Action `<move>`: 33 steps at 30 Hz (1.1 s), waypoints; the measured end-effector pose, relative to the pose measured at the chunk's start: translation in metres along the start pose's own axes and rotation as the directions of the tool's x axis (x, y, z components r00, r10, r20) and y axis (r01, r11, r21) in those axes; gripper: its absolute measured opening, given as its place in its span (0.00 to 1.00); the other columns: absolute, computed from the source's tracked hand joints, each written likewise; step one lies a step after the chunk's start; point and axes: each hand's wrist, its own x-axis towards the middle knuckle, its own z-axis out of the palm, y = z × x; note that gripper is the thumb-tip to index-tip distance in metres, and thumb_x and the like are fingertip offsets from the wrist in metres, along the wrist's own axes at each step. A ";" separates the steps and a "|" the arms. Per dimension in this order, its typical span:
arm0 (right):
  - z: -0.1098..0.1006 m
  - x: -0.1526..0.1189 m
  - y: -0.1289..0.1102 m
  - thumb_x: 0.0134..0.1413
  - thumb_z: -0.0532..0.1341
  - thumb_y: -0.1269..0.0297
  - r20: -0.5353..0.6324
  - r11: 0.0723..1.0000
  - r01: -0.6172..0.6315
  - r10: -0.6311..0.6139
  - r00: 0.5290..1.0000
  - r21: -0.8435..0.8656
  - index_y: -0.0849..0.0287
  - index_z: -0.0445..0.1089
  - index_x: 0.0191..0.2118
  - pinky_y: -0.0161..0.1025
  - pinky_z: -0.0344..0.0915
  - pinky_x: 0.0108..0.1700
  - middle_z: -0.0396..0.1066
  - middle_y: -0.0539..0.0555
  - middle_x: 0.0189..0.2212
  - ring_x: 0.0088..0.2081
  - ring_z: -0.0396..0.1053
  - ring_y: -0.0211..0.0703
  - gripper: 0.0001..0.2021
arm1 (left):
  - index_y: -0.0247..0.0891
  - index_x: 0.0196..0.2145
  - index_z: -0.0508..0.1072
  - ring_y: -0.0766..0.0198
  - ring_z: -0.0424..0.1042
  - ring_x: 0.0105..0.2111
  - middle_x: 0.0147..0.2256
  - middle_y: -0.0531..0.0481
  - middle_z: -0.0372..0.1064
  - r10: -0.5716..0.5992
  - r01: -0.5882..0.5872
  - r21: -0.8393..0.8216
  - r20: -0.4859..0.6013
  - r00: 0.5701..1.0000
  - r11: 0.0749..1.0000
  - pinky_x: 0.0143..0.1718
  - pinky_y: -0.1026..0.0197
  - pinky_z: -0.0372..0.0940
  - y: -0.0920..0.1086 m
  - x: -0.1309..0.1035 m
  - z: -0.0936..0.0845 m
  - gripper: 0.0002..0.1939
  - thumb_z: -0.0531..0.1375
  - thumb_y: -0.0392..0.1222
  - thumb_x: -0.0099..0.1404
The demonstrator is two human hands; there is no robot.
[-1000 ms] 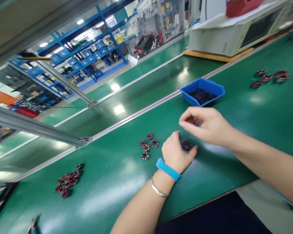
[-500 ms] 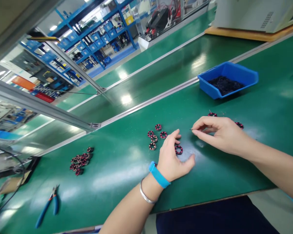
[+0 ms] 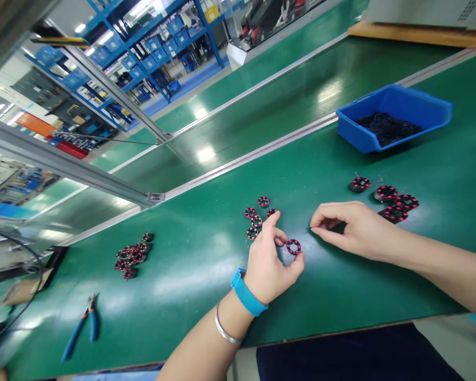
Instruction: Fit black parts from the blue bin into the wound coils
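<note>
My left hand (image 3: pixel 272 259), with a blue band and a silver bangle on its wrist, curves round a small black-and-pink ring-shaped motor stator (image 3: pixel 293 246). Thumb and fingertips meet the stator's edge, low over the green bench. To its right, my right hand (image 3: pixel 351 228) pinches a thin dark strip (image 3: pixel 309 228) between thumb and forefinger. The strip's tip points towards the stator; a gap lies between them. Just beyond the left fingers lie several similar stators (image 3: pixel 256 221), one partly hidden by a finger. More stators (image 3: pixel 386 193) sit behind my right hand.
A blue bin (image 3: pixel 396 127) of thin black pieces stands at the back right. Blue-handled cutting pliers (image 3: pixel 81 325) and a heap of stators (image 3: pixel 130 256) lie on the left. A metal rail (image 3: pixel 241 164) runs along the bench's back; the front edge is near my lap.
My left thumb and fingers have closed in round the stator, which was lying between them on the bench. The right hand keeps its pinch on the strip. The whole view has shifted slightly.
</note>
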 end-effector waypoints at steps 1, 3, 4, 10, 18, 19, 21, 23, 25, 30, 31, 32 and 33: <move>0.000 0.000 0.000 0.57 0.60 0.67 0.009 1.000 0.011 -0.011 1.000 -0.011 0.56 0.72 0.28 0.36 0.68 0.29 0.74 0.50 0.25 0.25 0.71 0.39 0.08 | 0.39 0.65 0.51 0.63 0.72 0.38 0.40 0.51 0.71 0.020 -0.020 -0.008 0.010 1.000 1.000 0.44 0.58 0.71 0.000 -0.001 -0.001 0.42 0.65 0.35 0.56; 0.001 0.001 0.000 0.58 0.59 0.67 0.030 0.999 0.032 -0.031 0.999 -0.032 0.56 0.72 0.28 0.35 0.67 0.30 0.74 0.50 0.25 0.26 0.70 0.38 0.08 | 0.39 0.66 0.50 0.61 0.73 0.41 0.46 0.47 0.72 0.040 -0.040 -0.014 0.011 0.999 0.999 0.46 0.56 0.71 0.001 -0.003 -0.004 0.45 0.66 0.35 0.54; 0.002 0.001 -0.001 0.58 0.59 0.67 0.038 0.998 0.039 -0.038 0.999 -0.042 0.56 0.71 0.28 0.35 0.66 0.30 0.74 0.50 0.25 0.26 0.70 0.37 0.08 | 0.39 0.65 0.51 0.61 0.73 0.42 0.47 0.46 0.71 0.033 -0.033 -0.012 0.005 0.999 0.999 0.46 0.56 0.71 0.000 -0.004 -0.005 0.46 0.68 0.36 0.53; 0.009 0.005 -0.002 0.61 0.57 0.68 0.072 0.992 0.077 -0.070 0.995 -0.097 0.57 0.70 0.30 0.35 0.64 0.30 0.73 0.52 0.28 0.28 0.69 0.38 0.08 | 0.39 0.44 0.69 0.59 0.74 0.40 0.39 0.47 0.74 0.065 -0.064 0.047 -0.020 0.998 0.997 0.43 0.55 0.71 0.000 0.001 -0.005 0.14 0.65 0.37 0.61; 0.009 0.001 0.000 0.62 0.55 0.70 0.112 0.970 0.161 -0.142 0.983 -0.181 0.56 0.67 0.32 0.36 0.62 0.31 0.70 0.51 0.29 0.28 0.66 0.39 0.08 | 0.38 0.42 0.73 0.57 0.72 0.41 0.40 0.46 0.74 0.169 -0.176 0.086 0.090 0.982 0.981 0.44 0.54 0.70 0.003 0.006 -0.011 0.06 0.60 0.35 0.67; 0.009 0.001 0.000 0.63 0.55 0.70 0.120 0.968 0.170 -0.150 0.981 -0.186 0.56 0.67 0.32 0.36 0.62 0.31 0.70 0.51 0.29 0.28 0.66 0.39 0.08 | 0.39 0.42 0.73 0.57 0.72 0.41 0.40 0.46 0.74 0.168 -0.177 0.090 0.101 0.981 0.980 0.44 0.54 0.70 0.003 0.006 -0.011 0.06 0.59 0.35 0.67; 0.009 0.000 0.000 0.64 0.54 0.70 0.133 0.962 0.188 -0.164 0.978 -0.197 0.56 0.66 0.32 0.36 0.62 0.32 0.70 0.51 0.29 0.29 0.66 0.39 0.08 | 0.38 0.43 0.73 0.57 0.72 0.41 0.40 0.45 0.74 0.168 -0.180 0.098 0.117 0.979 0.979 0.44 0.53 0.70 0.003 0.006 -0.012 0.07 0.59 0.35 0.67; 0.009 0.000 0.000 0.65 0.54 0.70 0.142 0.956 0.203 -0.176 0.974 -0.212 0.56 0.65 0.33 0.36 0.62 0.32 0.70 0.51 0.30 0.29 0.66 0.38 0.08 | 0.38 0.43 0.73 0.57 0.72 0.41 0.40 0.45 0.74 0.173 -0.187 0.105 0.126 0.977 0.977 0.45 0.53 0.69 0.003 0.006 -0.012 0.07 0.58 0.35 0.67; 0.009 0.000 0.000 0.65 0.54 0.70 0.141 0.950 0.217 -0.189 0.972 -0.223 0.56 0.65 0.33 0.35 0.62 0.32 0.70 0.50 0.30 0.29 0.66 0.38 0.08 | 0.38 0.43 0.73 0.56 0.72 0.41 0.40 0.45 0.74 0.182 -0.196 0.107 0.131 0.975 0.975 0.45 0.53 0.69 0.003 0.006 -0.013 0.07 0.58 0.35 0.68; 0.009 0.000 0.001 0.65 0.54 0.71 0.137 0.949 0.228 -0.202 0.970 -0.217 0.56 0.65 0.33 0.35 0.62 0.32 0.69 0.51 0.30 0.29 0.66 0.38 0.08 | 0.38 0.42 0.73 0.57 0.72 0.41 0.40 0.45 0.74 0.178 -0.193 0.109 0.140 0.974 0.975 0.44 0.52 0.69 0.004 0.007 -0.013 0.07 0.57 0.35 0.68; 0.009 0.000 0.001 0.65 0.54 0.71 0.141 0.948 0.230 -0.203 0.969 -0.218 0.56 0.65 0.33 0.35 0.63 0.32 0.70 0.51 0.30 0.29 0.67 0.39 0.08 | 0.39 0.42 0.73 0.57 0.72 0.41 0.40 0.45 0.74 0.172 -0.189 0.111 0.144 0.975 0.976 0.45 0.52 0.69 0.004 0.007 -0.013 0.07 0.57 0.35 0.68; 0.009 0.000 0.001 0.65 0.54 0.70 0.144 0.947 0.233 -0.205 0.968 -0.221 0.56 0.65 0.33 0.36 0.63 0.33 0.70 0.51 0.30 0.30 0.67 0.39 0.08 | 0.39 0.42 0.73 0.56 0.72 0.41 0.40 0.45 0.74 0.168 -0.185 0.113 0.148 0.975 0.976 0.45 0.52 0.69 0.004 0.007 -0.013 0.07 0.57 0.35 0.68; 0.009 0.000 0.000 0.65 0.53 0.70 0.146 0.946 0.235 -0.206 0.967 -0.222 0.56 0.66 0.33 0.36 0.63 0.33 0.70 0.51 0.30 0.30 0.67 0.39 0.08 | 0.39 0.42 0.73 0.56 0.72 0.41 0.40 0.45 0.74 0.164 -0.182 0.114 0.151 0.975 0.977 0.45 0.52 0.69 0.004 0.007 -0.013 0.07 0.57 0.36 0.68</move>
